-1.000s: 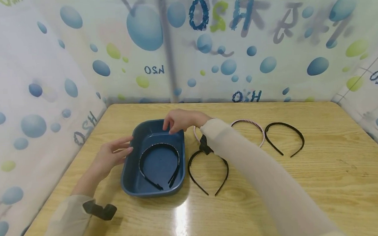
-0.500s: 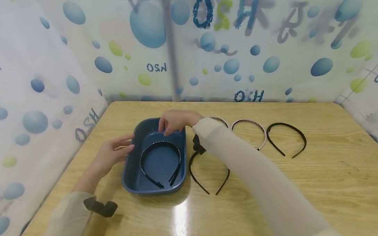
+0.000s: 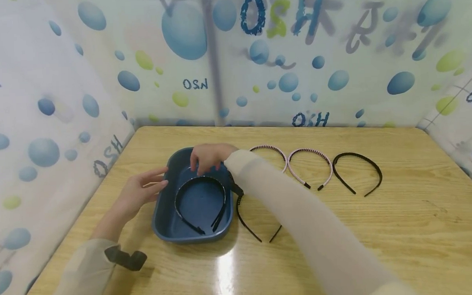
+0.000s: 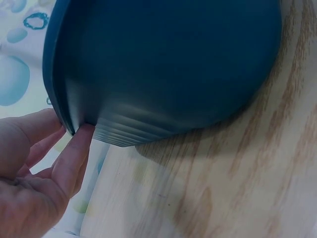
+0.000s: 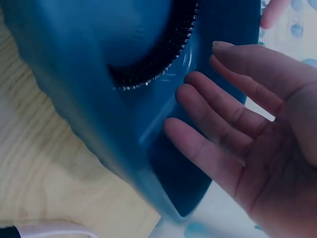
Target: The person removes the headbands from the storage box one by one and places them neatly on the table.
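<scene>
A blue plastic tub (image 3: 158, 230) stands on the table. Inside lies a black headband (image 3: 204, 178); its right leg looks doubled, and I cannot tell whether two are stacked. My left hand (image 3: 137, 190) touches the tub's left rim with fairly straight fingers; in the left wrist view its fingertips lie at the rim. My right hand (image 3: 211, 158) hangs over the tub's far part, behind the headband. In the right wrist view, spread, relaxed fingers (image 5: 190, 141) hold nothing. A black headband (image 3: 244, 225) beside the tub is partly hidden by the right forearm.
Right of the tub, two pink-and-black headbands (image 3: 286, 156) (image 3: 313, 151) lie side by side on the wooden table (image 3: 418, 228). A black headband (image 3: 378, 170) lies farther right. Patterned cloth (image 3: 234, 91) hangs behind the table and along its sides.
My right hand has moved left and slightly toward me over the tub, uncovering more of the pink-and-black headbands. The left hand keeps its place at the rim.
</scene>
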{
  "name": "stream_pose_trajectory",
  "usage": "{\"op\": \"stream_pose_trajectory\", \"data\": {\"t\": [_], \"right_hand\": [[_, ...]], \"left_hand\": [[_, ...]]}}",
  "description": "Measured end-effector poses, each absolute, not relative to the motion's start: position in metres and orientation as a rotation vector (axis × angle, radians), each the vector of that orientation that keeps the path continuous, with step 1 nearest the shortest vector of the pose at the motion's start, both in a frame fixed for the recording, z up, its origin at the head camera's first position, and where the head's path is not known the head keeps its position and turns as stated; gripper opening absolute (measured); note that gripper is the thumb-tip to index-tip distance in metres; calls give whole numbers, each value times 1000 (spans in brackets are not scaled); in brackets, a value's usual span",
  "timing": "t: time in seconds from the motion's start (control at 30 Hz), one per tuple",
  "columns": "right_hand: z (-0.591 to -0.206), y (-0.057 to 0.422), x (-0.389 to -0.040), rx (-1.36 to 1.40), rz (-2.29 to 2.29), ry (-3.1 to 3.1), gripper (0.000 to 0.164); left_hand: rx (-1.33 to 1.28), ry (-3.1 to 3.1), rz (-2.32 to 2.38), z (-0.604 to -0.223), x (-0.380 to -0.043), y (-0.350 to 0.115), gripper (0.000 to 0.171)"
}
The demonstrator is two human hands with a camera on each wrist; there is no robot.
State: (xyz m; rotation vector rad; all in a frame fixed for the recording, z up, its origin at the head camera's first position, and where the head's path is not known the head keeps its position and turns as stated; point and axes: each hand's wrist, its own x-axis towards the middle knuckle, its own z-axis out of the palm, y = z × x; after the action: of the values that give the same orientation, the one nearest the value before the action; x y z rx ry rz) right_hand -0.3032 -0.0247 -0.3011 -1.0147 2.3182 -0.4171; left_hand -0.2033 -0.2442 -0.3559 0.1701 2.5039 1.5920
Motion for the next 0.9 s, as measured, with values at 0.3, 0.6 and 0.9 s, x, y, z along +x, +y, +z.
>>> {"op": "stream_pose_trajectory", "data": {"t": [0.3,0.6,0.9], "right_hand": [[-306,-30,-300,-914,-427,2347,28],[-305,-36,-300,-894,-445,2355,28],[-306,-39,-297,-857,-423,2347,29]], "left_hand": [[173,2495,1599,-356,-204,-245,57],[181,2471,1621,-357,-205,-246,57],[180,2468,1638,-359,-205,-246,56]]}}
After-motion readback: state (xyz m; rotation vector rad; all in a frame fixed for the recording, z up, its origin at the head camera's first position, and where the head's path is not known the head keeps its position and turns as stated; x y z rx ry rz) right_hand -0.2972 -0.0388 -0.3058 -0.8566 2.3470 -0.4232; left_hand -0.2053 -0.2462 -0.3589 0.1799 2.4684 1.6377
